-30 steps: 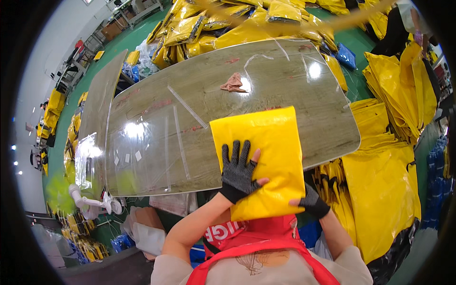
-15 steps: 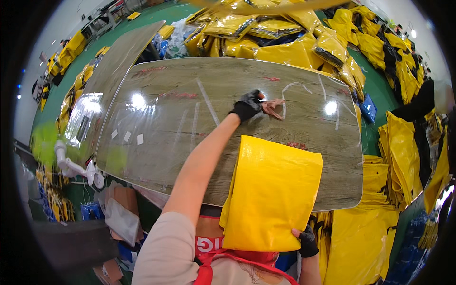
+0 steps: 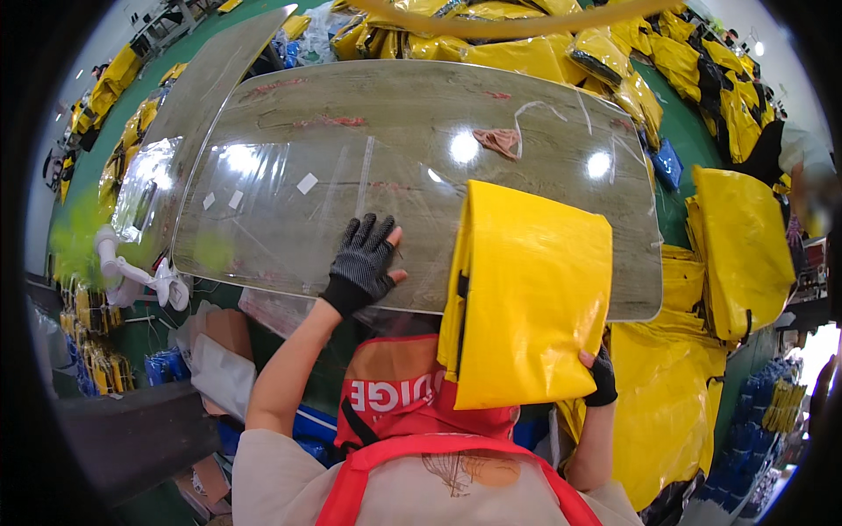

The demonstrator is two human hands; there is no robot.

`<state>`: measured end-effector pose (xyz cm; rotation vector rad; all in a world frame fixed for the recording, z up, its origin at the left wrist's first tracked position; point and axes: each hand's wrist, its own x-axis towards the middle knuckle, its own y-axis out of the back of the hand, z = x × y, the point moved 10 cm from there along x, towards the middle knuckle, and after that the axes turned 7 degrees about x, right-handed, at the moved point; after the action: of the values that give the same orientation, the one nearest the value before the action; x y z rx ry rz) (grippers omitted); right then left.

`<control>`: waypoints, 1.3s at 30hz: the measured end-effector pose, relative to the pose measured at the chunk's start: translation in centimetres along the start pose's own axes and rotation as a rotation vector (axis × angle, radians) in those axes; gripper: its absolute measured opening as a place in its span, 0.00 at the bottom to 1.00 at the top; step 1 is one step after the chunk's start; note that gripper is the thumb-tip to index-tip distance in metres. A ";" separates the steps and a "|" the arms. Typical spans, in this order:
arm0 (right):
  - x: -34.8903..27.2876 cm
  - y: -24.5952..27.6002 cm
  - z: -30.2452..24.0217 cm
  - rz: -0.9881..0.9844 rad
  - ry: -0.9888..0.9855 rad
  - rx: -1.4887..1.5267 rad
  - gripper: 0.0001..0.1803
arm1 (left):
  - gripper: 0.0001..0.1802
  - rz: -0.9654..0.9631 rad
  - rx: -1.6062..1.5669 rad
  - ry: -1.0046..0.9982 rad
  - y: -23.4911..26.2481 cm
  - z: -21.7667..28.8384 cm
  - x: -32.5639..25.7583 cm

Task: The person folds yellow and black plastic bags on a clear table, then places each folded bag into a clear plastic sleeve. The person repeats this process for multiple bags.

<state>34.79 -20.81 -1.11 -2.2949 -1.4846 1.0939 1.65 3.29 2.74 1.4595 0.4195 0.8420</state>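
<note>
A shiny yellow folded sheet [image 3: 539, 289], tarpaulin-like, lies partly on the table's near edge and hangs toward my body. My right hand [image 3: 601, 379], in a dark fingertip-less glove, grips its lower right corner, thumb on top. My left hand [image 3: 364, 263], in a dotted dark glove, is spread with fingers apart over clear plastic bags [image 3: 289, 206] at the near side of the table. A crumpled brownish-pink cloth [image 3: 500, 143] rests farther off, beyond the yellow sheet. Whether my left palm presses on the plastic cannot be told.
The wood-patterned table [image 3: 412, 105] has a rounded rim and bits of tape. Wrapped yellow packages [image 3: 517, 57] are heaped behind it. Folded yellow sheets [image 3: 662, 368] are stacked at the right. A white jointed arm [image 3: 145, 276] stands at the left, cardboard [image 3: 230, 333] near it.
My left hand has left the brownish-pink cloth and come back left and nearer, over the clear plastic. My right hand keeps its grip on the yellow sheet. The view has tilted.
</note>
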 end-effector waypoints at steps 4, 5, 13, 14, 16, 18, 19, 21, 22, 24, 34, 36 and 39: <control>-0.7 -1.2 0.8 -0.031 -0.061 -0.066 0.30 | 0.25 0.026 -0.015 0.033 -2.5 -1.3 -0.7; -0.8 -1.9 0.7 -0.047 -0.085 -0.076 0.30 | 0.23 0.034 -0.008 0.039 -2.7 -1.3 -0.8; -0.4 -6.2 0.0 -0.146 -0.173 -0.244 0.25 | 0.24 0.030 -0.541 0.155 0.7 -3.8 -0.8; 0.2 -6.4 1.9 -0.166 -0.210 -0.249 0.25 | 0.24 -0.004 -0.703 0.134 2.0 -3.1 -0.4; -0.2 -10.0 6.6 -0.294 -0.273 -0.408 0.25 | 0.23 -0.093 -0.531 -0.031 4.3 -1.8 0.2; -1.3 -14.1 10.1 -0.612 -0.325 -0.656 0.23 | 0.27 -0.147 -0.278 -0.093 6.2 -0.8 -1.0; -2.0 -15.4 11.5 -0.769 -0.345 -0.780 0.22 | 0.30 -0.139 -0.136 -0.158 6.8 -0.2 -1.7; 3.6 -17.3 7.5 -0.971 0.241 -1.367 0.16 | 0.32 -0.117 -0.150 -0.150 7.4 -0.4 -3.2; 10.1 -13.4 6.6 -0.607 0.002 -0.940 0.10 | 0.32 -0.113 -0.147 -0.151 7.9 0.0 -3.2; 15.6 -18.3 0.8 -0.453 0.405 -0.942 0.18 | 0.32 -0.128 -0.136 -0.145 8.3 0.3 -3.3; 15.4 -16.6 2.7 -0.413 0.100 -0.539 0.12 | 0.37 -0.033 -0.006 0.005 7.0 -1.6 -5.5; 13.6 -15.4 3.5 -0.388 0.030 -0.613 0.15 | 0.35 -0.022 -0.043 -0.010 6.9 -1.1 -5.5; 12.1 -16.5 3.3 -0.343 0.093 -0.546 0.16 | 0.35 -0.001 -0.114 -0.024 6.7 -0.8 -5.2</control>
<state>23.64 -3.36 -0.49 -2.2216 -2.2439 0.5241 -3.96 -0.48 7.94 1.3623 0.3483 0.8341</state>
